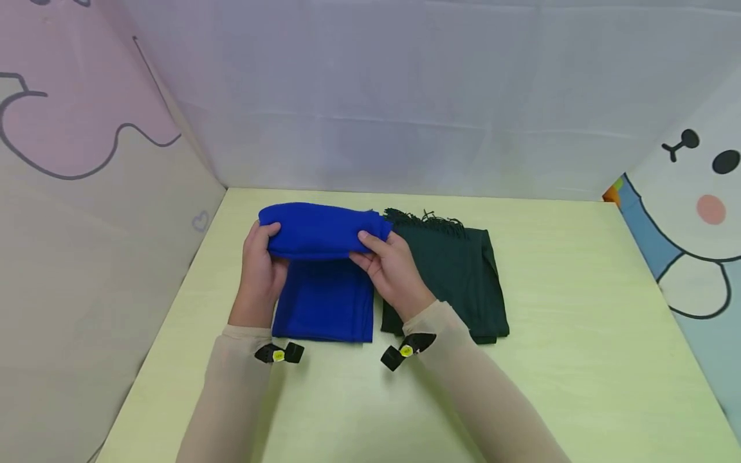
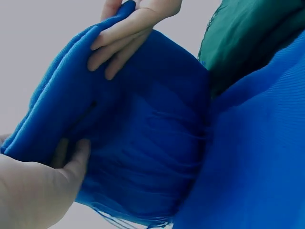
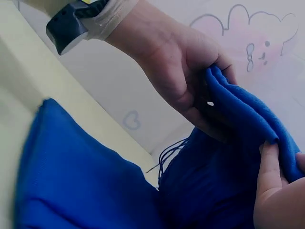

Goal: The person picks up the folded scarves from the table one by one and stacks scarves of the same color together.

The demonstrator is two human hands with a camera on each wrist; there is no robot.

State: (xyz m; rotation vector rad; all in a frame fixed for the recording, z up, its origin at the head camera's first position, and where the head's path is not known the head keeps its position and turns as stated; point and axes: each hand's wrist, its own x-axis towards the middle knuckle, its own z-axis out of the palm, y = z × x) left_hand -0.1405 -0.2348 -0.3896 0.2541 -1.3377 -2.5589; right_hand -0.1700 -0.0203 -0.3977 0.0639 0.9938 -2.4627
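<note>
A blue fringed scarf (image 1: pixel 323 302) lies partly flat on the table, its far part raised as a folded band. My left hand (image 1: pixel 263 273) grips the left end of that band, thumb on the near face and fingers behind or beneath. At the right end, my right hand (image 1: pixel 393 270) pinches the cloth between thumb and fingers. From the left wrist view, the fingers of my right hand (image 2: pixel 128 36) lie against the underside of the scarf (image 2: pixel 143 114). Thin fringe strands (image 3: pixel 169 155) hang below the raised cloth in the right wrist view.
A folded dark green scarf (image 1: pixel 457 276) lies just right of the blue one, its fringe (image 1: pixel 425 222) toward the back. The pale yellow table (image 1: pixel 579 308) meets a light back wall (image 1: pixel 405 96) and printed side panels (image 1: pixel 87 225). Each wrist wears a small black device (image 1: pixel 280 354).
</note>
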